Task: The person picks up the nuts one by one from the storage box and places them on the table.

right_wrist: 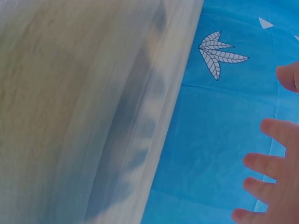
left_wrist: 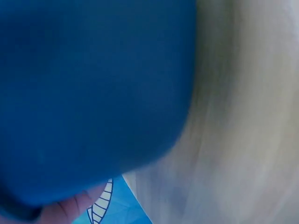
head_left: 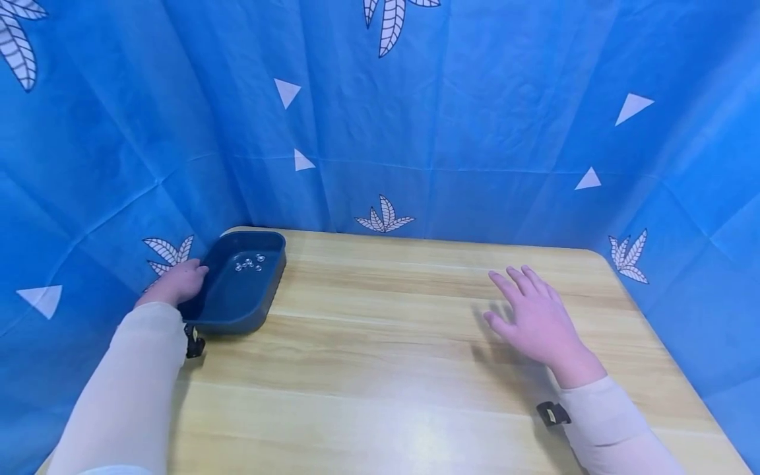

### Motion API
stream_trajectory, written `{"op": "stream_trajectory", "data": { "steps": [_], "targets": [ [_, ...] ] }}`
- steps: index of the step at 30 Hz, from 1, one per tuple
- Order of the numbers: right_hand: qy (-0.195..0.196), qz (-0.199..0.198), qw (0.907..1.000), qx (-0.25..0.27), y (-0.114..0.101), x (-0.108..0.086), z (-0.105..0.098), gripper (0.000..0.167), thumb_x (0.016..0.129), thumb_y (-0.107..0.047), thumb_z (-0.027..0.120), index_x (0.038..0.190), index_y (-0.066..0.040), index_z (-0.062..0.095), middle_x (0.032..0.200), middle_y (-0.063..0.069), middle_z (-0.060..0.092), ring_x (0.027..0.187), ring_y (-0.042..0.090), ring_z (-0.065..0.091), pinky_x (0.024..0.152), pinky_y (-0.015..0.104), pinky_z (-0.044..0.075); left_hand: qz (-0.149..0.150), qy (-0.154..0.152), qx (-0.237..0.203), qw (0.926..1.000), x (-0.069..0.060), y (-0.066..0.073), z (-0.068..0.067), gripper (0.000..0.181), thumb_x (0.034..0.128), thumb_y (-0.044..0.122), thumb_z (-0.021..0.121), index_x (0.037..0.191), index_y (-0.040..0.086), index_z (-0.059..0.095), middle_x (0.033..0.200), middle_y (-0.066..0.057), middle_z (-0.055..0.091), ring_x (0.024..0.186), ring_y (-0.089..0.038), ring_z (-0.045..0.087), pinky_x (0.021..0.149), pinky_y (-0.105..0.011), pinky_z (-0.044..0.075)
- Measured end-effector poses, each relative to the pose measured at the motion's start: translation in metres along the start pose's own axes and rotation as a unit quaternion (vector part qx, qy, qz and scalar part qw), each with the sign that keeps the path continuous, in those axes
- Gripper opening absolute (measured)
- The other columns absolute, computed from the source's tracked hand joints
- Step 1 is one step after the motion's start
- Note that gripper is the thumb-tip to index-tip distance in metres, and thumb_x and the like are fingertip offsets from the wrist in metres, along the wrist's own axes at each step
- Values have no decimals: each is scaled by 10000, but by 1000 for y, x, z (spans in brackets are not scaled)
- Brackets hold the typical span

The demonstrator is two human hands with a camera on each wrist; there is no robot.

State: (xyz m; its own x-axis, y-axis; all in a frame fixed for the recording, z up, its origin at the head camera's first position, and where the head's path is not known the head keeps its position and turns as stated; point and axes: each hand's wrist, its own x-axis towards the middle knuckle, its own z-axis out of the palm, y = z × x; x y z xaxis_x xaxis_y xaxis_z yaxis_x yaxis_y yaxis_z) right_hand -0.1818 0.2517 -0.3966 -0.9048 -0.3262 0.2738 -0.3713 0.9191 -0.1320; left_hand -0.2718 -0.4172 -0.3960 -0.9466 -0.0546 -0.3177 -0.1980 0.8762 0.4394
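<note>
Small clear beads [head_left: 249, 262]: grouped toward far end inside dark blue tray [head_left: 237, 300]. Tray location: far-left part of table [head_left: 386, 316], near curtain [head_left: 475, 119]. Obstruction: left rim partly covered by left hand [head_left: 181, 280], fingers clamped on tray wall, thumb over rim. Right hand [head_left: 537, 320]: above right side of table, fingers spread apart, shadow below. Black wrist mounts [head_left: 553, 413] at pale sleeves [head_left: 617, 422]. Surface: light wood grain, rounded far corners, glare toward near edge. Surroundings: blue curtain left, behind and right, printed with white leaves [head_left: 386, 214] and triangles [head_left: 287, 92].
</note>
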Motion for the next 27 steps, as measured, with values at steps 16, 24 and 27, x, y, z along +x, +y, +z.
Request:
{"op": "stream_trajectory", "data": {
  "steps": [16,24,27],
  "targets": [
    [4,-20,10000,45,-1,0,-6,746,949,-529,600,1563,-158,391,1581,237,324,1456,491,215,1101,716,199,364,174,-80,9992,-4,20,19,649,1109,284,191,1503,-211,49,1515,-462,128,1383,-633,159,1105,-706,186],
    [2,-63,9999,-85,-4,3,-7,753,959,-562,570,1572,-171,379,1606,226,288,1472,480,190,1110,734,140,329,231,-104,9991,-1,33,28,625,1103,267,180,1496,-214,117,1490,-459,210,1354,-615,257,1081,-704,259],
    [-99,-1,9998,-176,-5,4,-5,773,964,-585,547,1593,-187,339,1635,209,233,1492,471,137,1105,756,64,304,203,-93,9993,-2,37,31,627,1102,274,172,1497,-210,131,1487,-454,228,1351,-608,275,1076,-697,281]
  ]
}}
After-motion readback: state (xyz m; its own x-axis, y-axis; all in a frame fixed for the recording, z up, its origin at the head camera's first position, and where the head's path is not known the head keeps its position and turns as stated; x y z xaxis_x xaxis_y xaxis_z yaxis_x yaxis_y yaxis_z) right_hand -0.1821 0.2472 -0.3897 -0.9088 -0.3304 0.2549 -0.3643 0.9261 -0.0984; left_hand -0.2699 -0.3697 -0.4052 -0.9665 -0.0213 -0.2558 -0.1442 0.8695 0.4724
